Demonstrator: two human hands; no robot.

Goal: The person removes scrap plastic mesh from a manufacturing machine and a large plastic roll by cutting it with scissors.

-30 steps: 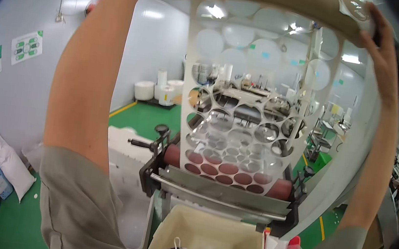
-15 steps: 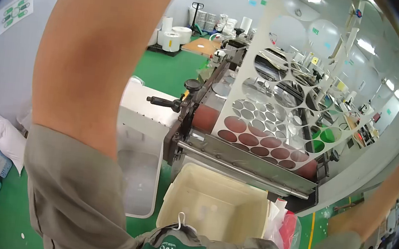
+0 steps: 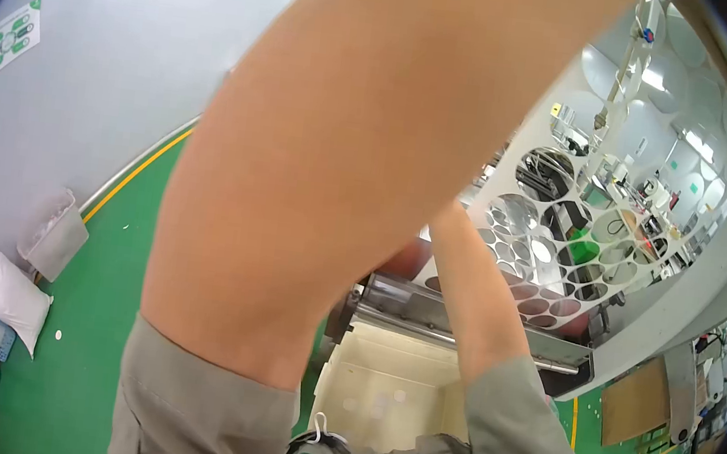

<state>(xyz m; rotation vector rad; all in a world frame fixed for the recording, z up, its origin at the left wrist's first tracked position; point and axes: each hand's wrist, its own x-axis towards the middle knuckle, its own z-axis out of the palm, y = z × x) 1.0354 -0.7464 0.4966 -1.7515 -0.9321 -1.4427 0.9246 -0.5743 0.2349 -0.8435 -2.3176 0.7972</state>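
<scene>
Nearest, the raised left forearm [image 3: 362,164] fills the centre of frame, the right forearm [image 3: 476,298] behind it; both hands run off the top edge, so their grip cannot be told. Beyond, at right, hangs the white plastic sheet punched with round holes [image 3: 603,214], above the cream bin [image 3: 381,386].

Two bare arms go up: one big arm [image 3: 344,162] in front and one thinner arm [image 3: 472,293] behind it. No hands show. There is one white sheet with round holes [image 3: 577,242], one roller machine [image 3: 479,316], one cream bin [image 3: 386,386], one white sack [image 3: 6,294] and two wall posters [image 3: 10,39].
</scene>
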